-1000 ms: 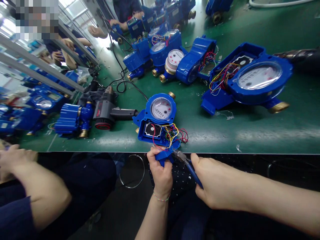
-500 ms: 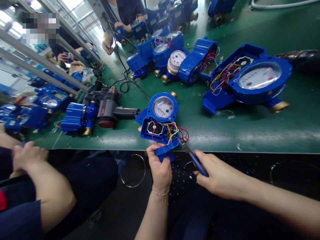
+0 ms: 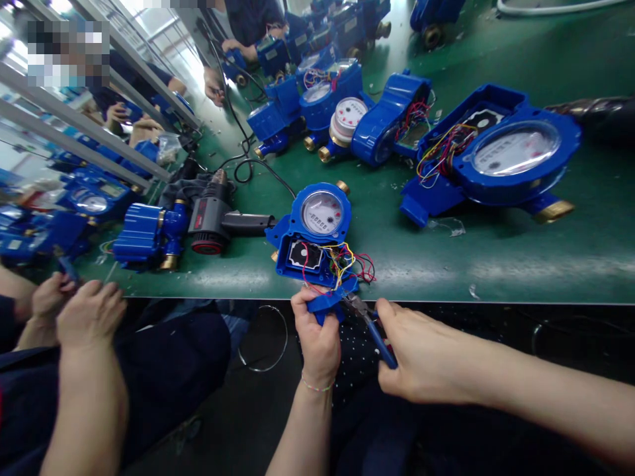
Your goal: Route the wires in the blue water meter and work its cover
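Left hand (image 3: 320, 347) was clamped on a blue cover (image 3: 326, 302), forearm rising from below. Right hand (image 3: 417, 350), forearm extending from the right, was closed around the pliers (image 3: 376, 334), tips directed up-left at the cover's right end. Open meter (image 3: 321, 210) lay on the bench (image 3: 446, 281) just beyond. Relative to half a second earlier, the pliers' tips sat lower and farther left.

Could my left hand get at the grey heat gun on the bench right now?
Probably not without letting go: your left hand holds a blue plastic piece. Once freed, it likely could, since nothing visible lies over the heat gun's handle.
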Tool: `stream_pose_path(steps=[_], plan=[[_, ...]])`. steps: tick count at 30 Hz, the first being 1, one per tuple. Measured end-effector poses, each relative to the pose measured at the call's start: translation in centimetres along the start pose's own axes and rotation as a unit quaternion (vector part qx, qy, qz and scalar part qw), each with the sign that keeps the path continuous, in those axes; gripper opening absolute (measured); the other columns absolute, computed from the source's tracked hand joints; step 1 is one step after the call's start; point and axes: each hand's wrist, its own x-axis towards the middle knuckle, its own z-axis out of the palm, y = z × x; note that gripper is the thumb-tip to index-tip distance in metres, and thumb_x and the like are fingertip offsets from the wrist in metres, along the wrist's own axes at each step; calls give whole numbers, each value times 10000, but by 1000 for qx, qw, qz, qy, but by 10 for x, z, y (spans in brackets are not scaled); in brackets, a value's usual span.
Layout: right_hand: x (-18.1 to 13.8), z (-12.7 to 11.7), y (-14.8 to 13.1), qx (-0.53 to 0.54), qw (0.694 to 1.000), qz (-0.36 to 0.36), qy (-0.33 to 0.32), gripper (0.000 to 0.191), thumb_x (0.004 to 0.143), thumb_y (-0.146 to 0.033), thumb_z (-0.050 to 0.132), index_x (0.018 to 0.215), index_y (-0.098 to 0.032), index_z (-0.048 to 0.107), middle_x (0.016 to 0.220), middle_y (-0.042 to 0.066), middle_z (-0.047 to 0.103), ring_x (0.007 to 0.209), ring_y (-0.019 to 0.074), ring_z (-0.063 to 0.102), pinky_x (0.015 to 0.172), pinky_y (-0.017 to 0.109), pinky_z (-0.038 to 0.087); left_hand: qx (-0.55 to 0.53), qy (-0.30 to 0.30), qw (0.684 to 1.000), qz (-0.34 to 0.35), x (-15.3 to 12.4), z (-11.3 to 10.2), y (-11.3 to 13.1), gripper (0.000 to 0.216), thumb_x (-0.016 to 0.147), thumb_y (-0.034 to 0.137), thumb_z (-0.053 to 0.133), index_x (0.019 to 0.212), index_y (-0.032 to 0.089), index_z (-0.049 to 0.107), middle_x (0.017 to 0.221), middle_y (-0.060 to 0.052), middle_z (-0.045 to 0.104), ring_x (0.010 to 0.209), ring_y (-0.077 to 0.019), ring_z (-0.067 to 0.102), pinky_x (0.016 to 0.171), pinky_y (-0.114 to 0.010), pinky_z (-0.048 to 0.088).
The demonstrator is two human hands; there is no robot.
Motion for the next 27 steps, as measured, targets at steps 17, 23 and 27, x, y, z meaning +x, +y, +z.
stream_pose_path(steps=[17,23,27], plan=[[0,12,1,-51,998,20,32,399,648,-215,480,1016,-70,429,729,129,569,635,245,582,521,278,369,69,-4,998,14,1,-3,0,329,654,44,524,906,225,413,928,-5,469,827,-118,500,799,-279,405],[1,5,9,120,991,-4,-50,163,655,-216,464,806,-163,435,720,41,527,592,136,493,514,228,339,-9,-3,1000,-16,3,-2,3,367,627,28,517,908,239,411,901,6,466,828,-110,489,776,-254,407],[-2,7,14,155,987,0,-50,175,662,-209,455,832,-169,445,771,41,523,669,144,481,586,247,352,-21,13,999,-31,4,1,3,384,609,23,515,912,237,416,894,5,469,806,-103,488,764,-244,405]])
